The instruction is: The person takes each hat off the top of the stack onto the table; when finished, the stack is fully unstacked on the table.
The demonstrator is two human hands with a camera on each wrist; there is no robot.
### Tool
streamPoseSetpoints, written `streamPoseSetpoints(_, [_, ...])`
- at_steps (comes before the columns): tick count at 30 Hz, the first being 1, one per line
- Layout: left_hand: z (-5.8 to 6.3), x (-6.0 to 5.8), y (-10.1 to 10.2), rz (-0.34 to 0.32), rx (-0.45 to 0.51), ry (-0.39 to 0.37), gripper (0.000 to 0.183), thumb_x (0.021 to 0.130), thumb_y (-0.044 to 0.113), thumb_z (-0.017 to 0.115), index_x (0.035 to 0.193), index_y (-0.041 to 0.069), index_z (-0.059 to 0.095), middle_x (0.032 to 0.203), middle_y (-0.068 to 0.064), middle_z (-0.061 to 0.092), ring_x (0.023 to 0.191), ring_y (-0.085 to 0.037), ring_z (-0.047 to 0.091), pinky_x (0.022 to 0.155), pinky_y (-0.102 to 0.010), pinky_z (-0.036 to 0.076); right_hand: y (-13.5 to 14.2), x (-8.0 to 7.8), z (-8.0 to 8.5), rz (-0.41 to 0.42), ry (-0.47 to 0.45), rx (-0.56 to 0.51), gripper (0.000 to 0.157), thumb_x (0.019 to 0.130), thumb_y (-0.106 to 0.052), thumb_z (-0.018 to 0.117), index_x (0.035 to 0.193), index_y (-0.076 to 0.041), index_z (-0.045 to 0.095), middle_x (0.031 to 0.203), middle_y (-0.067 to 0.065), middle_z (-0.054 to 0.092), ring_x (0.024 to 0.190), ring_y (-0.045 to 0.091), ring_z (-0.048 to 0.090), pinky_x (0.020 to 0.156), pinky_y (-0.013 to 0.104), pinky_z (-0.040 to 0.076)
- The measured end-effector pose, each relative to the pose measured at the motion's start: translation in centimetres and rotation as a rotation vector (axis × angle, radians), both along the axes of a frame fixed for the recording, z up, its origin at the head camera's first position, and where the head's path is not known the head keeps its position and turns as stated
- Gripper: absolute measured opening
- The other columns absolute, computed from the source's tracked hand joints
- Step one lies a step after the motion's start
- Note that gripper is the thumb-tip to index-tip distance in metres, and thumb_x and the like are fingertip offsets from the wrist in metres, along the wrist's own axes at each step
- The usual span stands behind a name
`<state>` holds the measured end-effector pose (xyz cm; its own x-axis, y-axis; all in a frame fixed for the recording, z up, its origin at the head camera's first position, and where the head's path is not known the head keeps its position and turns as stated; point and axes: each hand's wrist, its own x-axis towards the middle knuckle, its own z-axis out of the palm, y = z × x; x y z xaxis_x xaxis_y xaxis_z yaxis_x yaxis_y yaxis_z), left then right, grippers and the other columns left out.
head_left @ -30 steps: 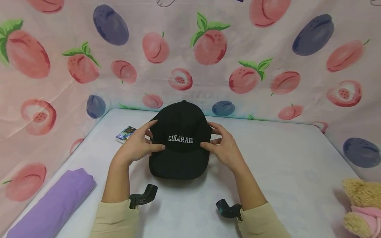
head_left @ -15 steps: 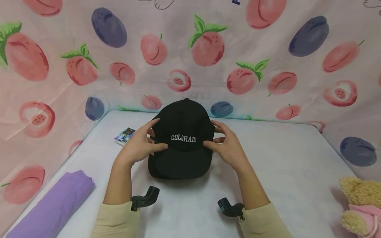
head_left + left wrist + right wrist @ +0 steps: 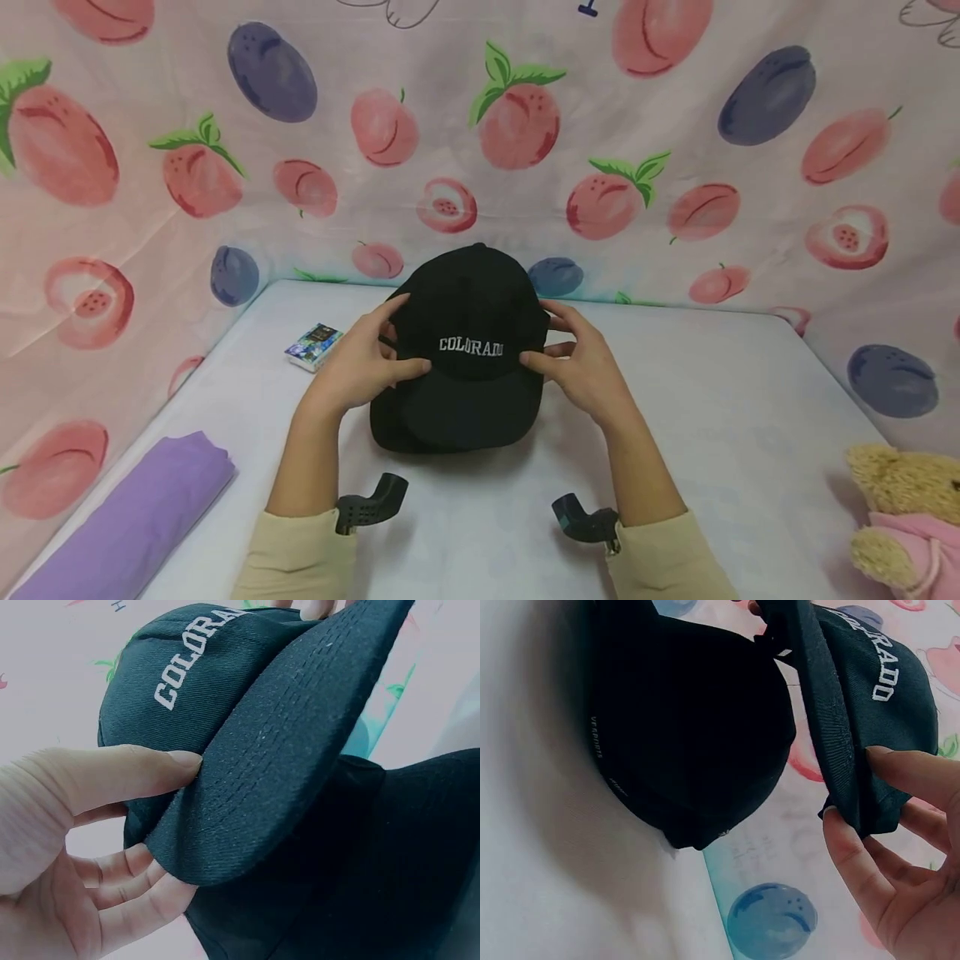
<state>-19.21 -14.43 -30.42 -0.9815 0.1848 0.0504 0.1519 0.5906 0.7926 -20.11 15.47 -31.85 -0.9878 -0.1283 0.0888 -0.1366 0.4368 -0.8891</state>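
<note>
A black baseball cap (image 3: 468, 308) with white "COLORADO" lettering is held upright between both hands, its brim toward me. My left hand (image 3: 360, 362) pinches its left side, thumb on the front near the brim; in the left wrist view the fingers (image 3: 142, 900) go under the brim. My right hand (image 3: 581, 362) grips the opposite side, thumb (image 3: 907, 772) on the crown beside the brim. Below and behind the brim is a second black cap or hat (image 3: 690, 727), apart from the held cap in the right wrist view. From the head view it is mostly hidden.
A small colourful box (image 3: 313, 347) lies left of the left hand. A folded purple cloth-like bundle (image 3: 135, 517) lies at the near left, and a teddy bear (image 3: 911, 517) in pink sits at the right edge. A fruit-print curtain (image 3: 450, 125) surrounds the white table (image 3: 712, 417).
Both hands have moved slightly right and up with the cap. More of the dark thing beneath the brim shows at its left. The head view has shifted a little.
</note>
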Motion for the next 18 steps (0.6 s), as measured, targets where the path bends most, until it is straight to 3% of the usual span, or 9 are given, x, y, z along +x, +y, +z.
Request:
streamPoseSetpoints(11, [-0.1,-0.3,1.7,0.007,-0.008,0.109,0.092,0.087,0.024,0.082,0.164,0.021,0.03,0.127,-0.018,0.048,0.089,-0.025,0.057,0.081,-0.036,0.049,1.4,0.1,0.7,-0.006,0.022,0.004,0.08,0.091,-0.021,0.079,0.16,-0.026,0.039,0.157,0.014,0.046,0.115,0.031,0.068,0.084,0.039,0.06])
streamPoseSetpoints(18, [-0.1,-0.3,2.8,0.013,0.022,0.159,0.09,0.088,0.023,0.083,0.163,0.02,0.033,0.125,-0.018,0.048,0.093,-0.026,0.057,0.082,-0.037,0.047,2.4,0.2,1.1,-0.025,0.033,0.01,0.08,0.091,-0.02,0.079,0.16,-0.025,0.039,0.157,0.014,0.047,0.114,0.031,0.069,0.085,0.04,0.06])
